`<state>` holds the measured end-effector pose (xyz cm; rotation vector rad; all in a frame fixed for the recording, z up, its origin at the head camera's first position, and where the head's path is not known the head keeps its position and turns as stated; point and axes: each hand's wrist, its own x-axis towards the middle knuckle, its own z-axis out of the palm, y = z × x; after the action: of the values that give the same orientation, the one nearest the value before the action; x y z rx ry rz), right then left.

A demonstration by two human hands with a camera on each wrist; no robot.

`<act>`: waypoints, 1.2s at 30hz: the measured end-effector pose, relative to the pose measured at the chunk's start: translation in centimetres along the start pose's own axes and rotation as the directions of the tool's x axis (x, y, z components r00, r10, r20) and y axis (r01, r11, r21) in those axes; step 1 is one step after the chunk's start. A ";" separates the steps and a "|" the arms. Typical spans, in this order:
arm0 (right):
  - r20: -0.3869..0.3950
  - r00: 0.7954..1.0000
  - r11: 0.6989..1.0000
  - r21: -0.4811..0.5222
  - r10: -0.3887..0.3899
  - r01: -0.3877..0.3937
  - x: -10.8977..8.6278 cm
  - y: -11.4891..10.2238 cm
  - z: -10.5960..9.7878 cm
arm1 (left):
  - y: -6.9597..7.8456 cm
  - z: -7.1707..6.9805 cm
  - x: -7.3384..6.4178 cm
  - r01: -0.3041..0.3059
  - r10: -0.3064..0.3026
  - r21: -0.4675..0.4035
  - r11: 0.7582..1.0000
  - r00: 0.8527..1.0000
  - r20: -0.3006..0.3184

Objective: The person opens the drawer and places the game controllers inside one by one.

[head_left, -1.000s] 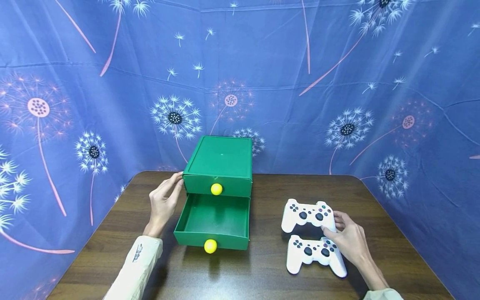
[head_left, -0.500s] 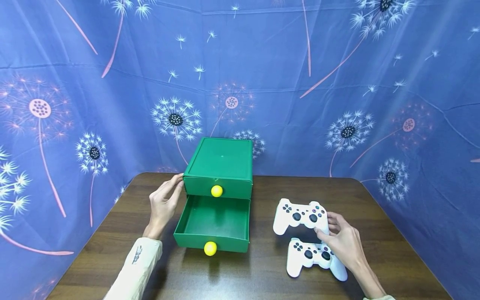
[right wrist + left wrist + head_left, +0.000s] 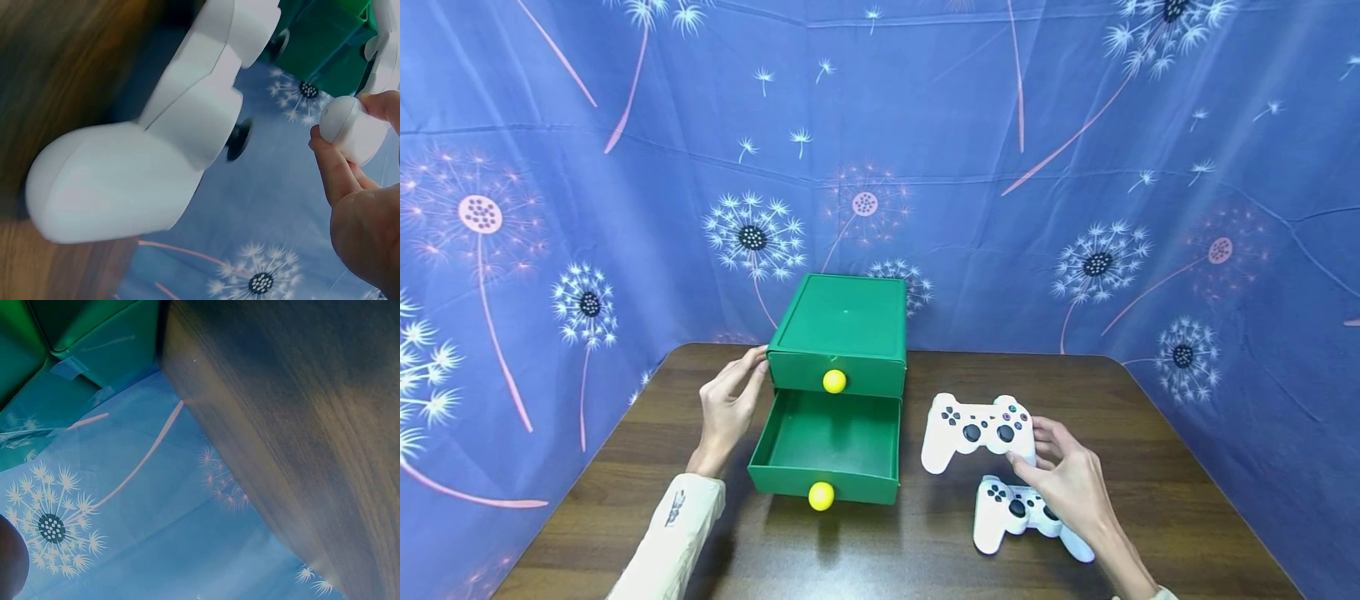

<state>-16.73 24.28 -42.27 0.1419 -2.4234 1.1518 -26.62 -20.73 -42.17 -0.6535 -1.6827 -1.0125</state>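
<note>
Blue cloth (image 3: 970, 100) printed with white and pink dandelions hangs behind and beside the wooden table (image 3: 1172, 508) that I watch through the head camera. My landmark is the green drawer unit (image 3: 850, 317), standing toward the table's back edge. Its upper drawer (image 3: 797, 371), with a yellow knob (image 3: 834, 381), is closed; its lower drawer (image 3: 790, 481) juts out at the front, baring a green floor, and carries a lower yellow knob (image 3: 821, 496).

At the unit's left side I see the left hand (image 3: 727, 404), fingers reaching out to touch it by the front corner, thumb just below them; I cannot tell how hard they press. A pale sleeve (image 3: 673, 533) covers that forearm.

To the right of the unit, the right hand (image 3: 1071, 479) pinches the right grip of a white controller (image 3: 988, 427) between thumb and fingers, holding it raised over the table with its sticks and buttons facing my view. My right wrist feed confirms that pinch. Nearer me than the held one, also right of the unit, a second white controller (image 3: 1036, 510) lies on the table, partly hidden behind that hand.
</note>
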 end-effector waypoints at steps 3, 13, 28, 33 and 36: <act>0.005 1.000 1.000 0.010 -0.010 0.010 -0.1 -0.4 0.4 | 0.0 0.0 -0.1 0.001 -0.001 0.004 1.000 1.000 0.004; 0.032 0.999 0.996 0.083 -0.022 0.019 -0.1 -2.2 1.6 | -0.3 0.0 -0.2 0.000 0.000 0.012 1.000 1.000 -0.003; 0.053 0.998 0.987 0.159 -0.027 0.018 0.3 -5.8 3.9 | 0.0 -0.1 0.0 0.009 -0.009 0.000 1.000 1.000 0.011; 0.051 0.998 0.987 0.158 -0.044 0.036 0.3 -6.6 4.5 | 0.0 -0.1 0.0 0.006 -0.006 -0.003 1.000 1.000 0.001; 0.048 0.997 0.986 0.159 -0.060 0.051 0.3 -7.1 4.9 | 0.0 -0.1 0.0 0.007 -0.007 -0.002 1.000 1.000 0.001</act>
<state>-16.72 16.02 -39.82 0.2907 -2.3560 1.3289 -26.60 -20.79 -42.18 -0.6502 -1.6859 -1.0191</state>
